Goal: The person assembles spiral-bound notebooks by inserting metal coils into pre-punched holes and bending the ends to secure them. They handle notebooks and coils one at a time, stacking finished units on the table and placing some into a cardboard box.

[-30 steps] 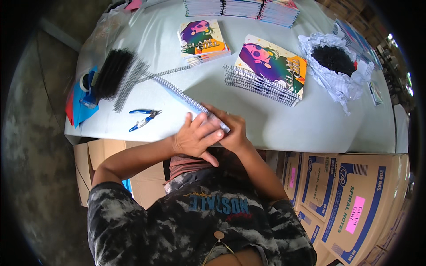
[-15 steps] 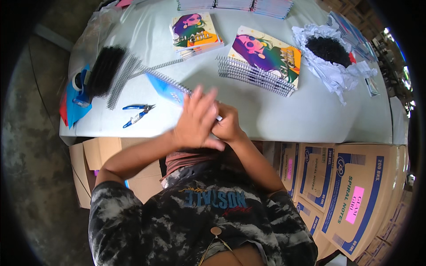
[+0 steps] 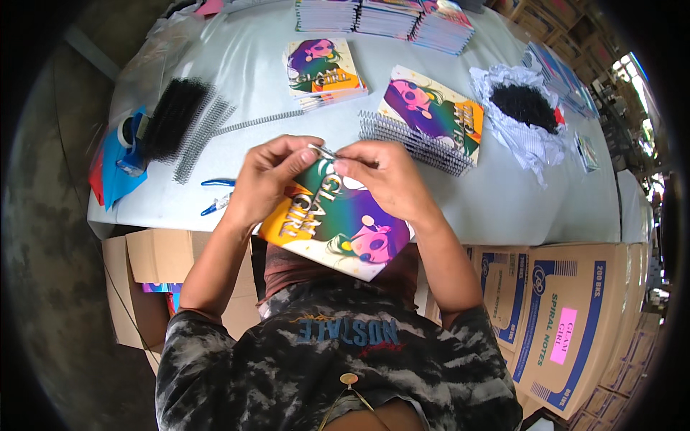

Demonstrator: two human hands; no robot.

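Both hands, left hand (image 3: 269, 176) and right hand (image 3: 381, 176), pinch the wire spiral (image 3: 325, 151) at the colourful notebook (image 3: 334, 223)'s far edge. Binding looks nearly finished; more notebooks (image 3: 431, 111) wait unbound on the desk (image 3: 503, 208), loose spirals (image 3: 205, 129) far left.

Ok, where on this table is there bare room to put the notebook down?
Bare tabletop lies along the near edge, right of the right hand and below the notebook with wire coils. A smaller patch lies between the black coil pile and the middle notebook stack. The far edge and the left corner by the pliers are crowded.
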